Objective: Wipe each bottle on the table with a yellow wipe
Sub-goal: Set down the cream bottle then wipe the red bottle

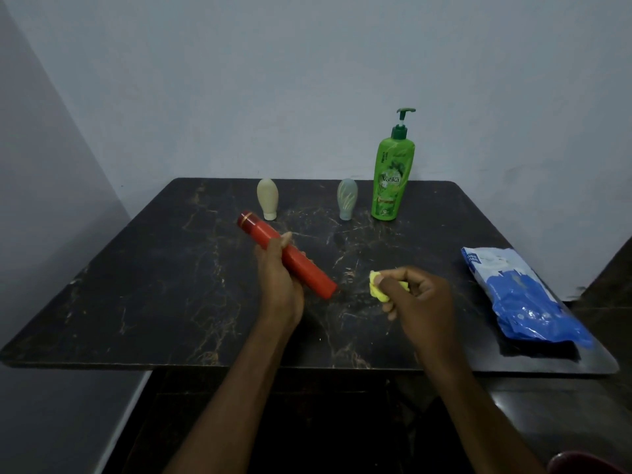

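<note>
Dark marble table (143, 302): left hand (278, 278) grips red bottle (301, 265), right hand (419, 297) yellow wipe (376, 289).

Far row: three bottles stand on the dark marbled table (136, 285) near its back edge, namely the cream squeeze tube (267, 198) at left, the grey-green squeeze tube (347, 198) in the middle and the tall green pump bottle (392, 176) just right of it.
Centre: the red cylindrical bottle (307, 268) lies tilted in the left hand (278, 278), in front of the row.
Right of centre: the right hand (420, 299) holds the crumpled yellow wipe (376, 289), apart from that bottle.
Right edge: the blue-and-white plastic wipe pack (519, 299) lies flat on the table.
</note>
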The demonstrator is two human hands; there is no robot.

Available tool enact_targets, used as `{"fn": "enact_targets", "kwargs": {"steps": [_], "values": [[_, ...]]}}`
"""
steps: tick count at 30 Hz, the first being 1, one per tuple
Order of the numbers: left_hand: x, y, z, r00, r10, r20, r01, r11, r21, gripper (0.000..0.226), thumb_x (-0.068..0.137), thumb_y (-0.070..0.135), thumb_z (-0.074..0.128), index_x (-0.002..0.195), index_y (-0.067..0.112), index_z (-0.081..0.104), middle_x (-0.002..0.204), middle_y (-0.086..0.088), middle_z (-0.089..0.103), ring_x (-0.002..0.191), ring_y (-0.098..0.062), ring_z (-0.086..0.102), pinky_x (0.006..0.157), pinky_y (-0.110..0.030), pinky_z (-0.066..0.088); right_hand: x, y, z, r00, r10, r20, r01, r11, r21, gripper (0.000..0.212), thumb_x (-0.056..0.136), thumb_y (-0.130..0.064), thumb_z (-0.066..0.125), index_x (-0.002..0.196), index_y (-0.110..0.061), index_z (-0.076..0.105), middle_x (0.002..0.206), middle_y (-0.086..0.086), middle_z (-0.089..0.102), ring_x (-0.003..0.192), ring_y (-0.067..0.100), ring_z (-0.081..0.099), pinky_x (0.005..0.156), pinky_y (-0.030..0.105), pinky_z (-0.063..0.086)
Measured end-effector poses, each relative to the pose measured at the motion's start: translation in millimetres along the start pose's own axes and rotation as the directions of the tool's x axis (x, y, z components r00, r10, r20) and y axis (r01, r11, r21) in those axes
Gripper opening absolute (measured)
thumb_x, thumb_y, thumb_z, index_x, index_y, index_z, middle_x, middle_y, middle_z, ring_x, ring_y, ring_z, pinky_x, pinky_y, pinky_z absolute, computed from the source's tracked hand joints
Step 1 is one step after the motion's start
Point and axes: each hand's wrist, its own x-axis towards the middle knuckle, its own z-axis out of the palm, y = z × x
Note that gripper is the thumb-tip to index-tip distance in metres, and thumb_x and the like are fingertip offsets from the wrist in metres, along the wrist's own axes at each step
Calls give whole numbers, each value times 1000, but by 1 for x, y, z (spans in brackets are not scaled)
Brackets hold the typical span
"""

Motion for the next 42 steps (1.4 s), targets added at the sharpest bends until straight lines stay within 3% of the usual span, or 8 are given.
{"fn": "enact_targets", "kwargs": {"steps": [3, 8, 12, 16, 26, 34, 38, 42], "values": [[26, 0, 1, 989, 89, 116, -119, 951, 286, 57, 98, 23, 65, 148, 24, 36, 128, 4, 56, 121, -16, 57, 111, -44, 43, 18, 13, 1, 1000, 17, -5, -17, 999, -35, 10, 88, -11, 71, 81, -15, 76, 63, 1, 70, 50, 6, 60, 46, 20, 46], [55, 2, 10, 946, 234, 227, -324, 745, 583, 71, 86, 33, 80, 144, 26, 39, 130, 11, 55, 116, -9, 57, 98, -33, 48, 54, 31, 11, 999, 30, -14, -31, 998, -61, 10, 88, -13, 71, 80, -16, 76, 70, 4, 74, 58, 11, 67, 52, 24, 54], [79, -1, 22, 922, 251, 295, -387, 655, 649, 70, 87, 30, 80, 143, 25, 39, 131, 12, 52, 119, -9, 53, 98, -33, 46, 89, 52, 20, 998, 58, -25, -61, 992, -107, 8, 86, -20, 75, 78, -19, 77, 70, 1, 74, 66, 21, 72, 62, 41, 62], [102, -5, 33, 915, 211, 344, -399, 593, 700, 48, 93, 17, 72, 133, 23, 46, 113, 14, 56, 101, -2, 56, 99, -36, 47, 116, 69, 26, 997, 69, -42, -75, 985, -155, 12, 83, -29, 77, 72, -24, 76, 68, -1, 74, 65, 21, 72, 66, 51, 61], [175, 9, 63, 937, 108, 333, -340, 509, 791, 50, 96, 11, 68, 142, 12, 49, 141, -9, 59, 132, -30, 55, 109, -49, 45, 160, 91, 31, 999, 19, -40, -27, 979, -200, 12, 84, -38, 75, 75, -29, 76, 72, -11, 74, 70, 10, 71, 71, 47, 61], [212, 20, 68, 930, 42, 366, -344, 456, 821, 52, 95, 6, 68, 142, 14, 48, 142, -9, 60, 131, -32, 58, 106, -54, 49, 184, 96, 36, 999, -6, -43, -2, 980, -200, 9, 83, -31, 76, 75, -27, 76, 71, -8, 74, 69, 11, 71, 68, 44, 61], [225, 24, 68, 927, -6, 374, -326, 481, 814, 45, 92, 5, 71, 133, 14, 56, 135, -10, 65, 126, -33, 61, 106, -59, 49, 184, 99, 37, 998, -40, -53, 27, 971, -238, 12, 85, -24, 75, 73, -26, 75, 70, -13, 72, 66, 3, 67, 58, 24, 55], [232, 25, 68, 926, -17, 378, -320, 499, 805, 43, 91, 5, 72, 129, 17, 57, 133, -9, 66, 125, -33, 62, 105, -57, 50, 184, 102, 37, 997, -69, -44, 56, 964, -259, 11, 85, -24, 76, 74, -27, 75, 71, -19, 70, 69, 0, 66, 58, 19, 51]]}}
